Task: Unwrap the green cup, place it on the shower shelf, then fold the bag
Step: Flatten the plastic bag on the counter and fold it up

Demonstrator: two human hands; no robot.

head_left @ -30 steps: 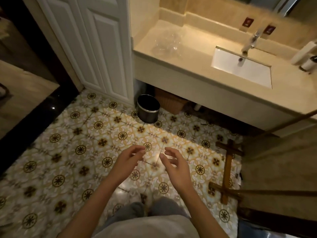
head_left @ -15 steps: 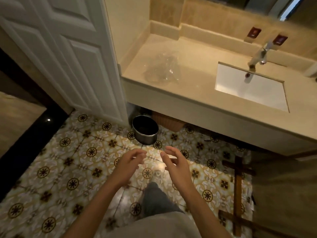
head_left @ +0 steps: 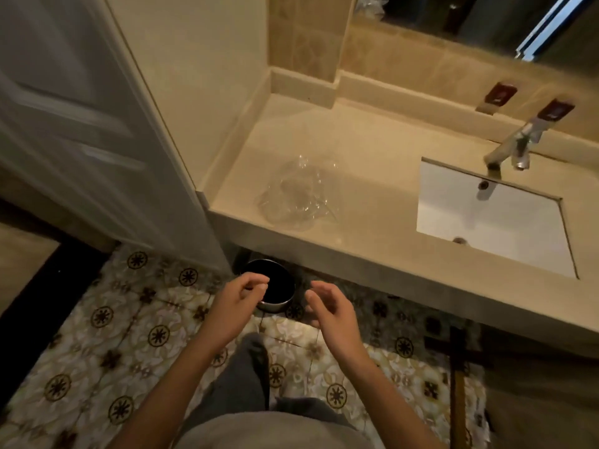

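A crumpled clear plastic bag [head_left: 296, 194] lies on the beige counter [head_left: 366, 176], near its front edge and left of the sink. No green cup is in view. My left hand [head_left: 238, 301] and my right hand [head_left: 330, 311] hover side by side below the counter's front edge, over the floor. Both hold nothing. Their fingers are curled and apart. The bag is well above and ahead of both hands.
A white sink [head_left: 489, 218] with a chrome tap [head_left: 512, 147] sits at the right of the counter. A small dark metal bin [head_left: 275, 290] stands on the patterned tile floor [head_left: 107, 345] under the counter. A white door [head_left: 81, 124] is at left, a wooden frame [head_left: 457, 377] at lower right.
The view has moved closer to the counter, so the bag and sink look larger and nearer. Both hands stay empty and have come forward, now over the bin.
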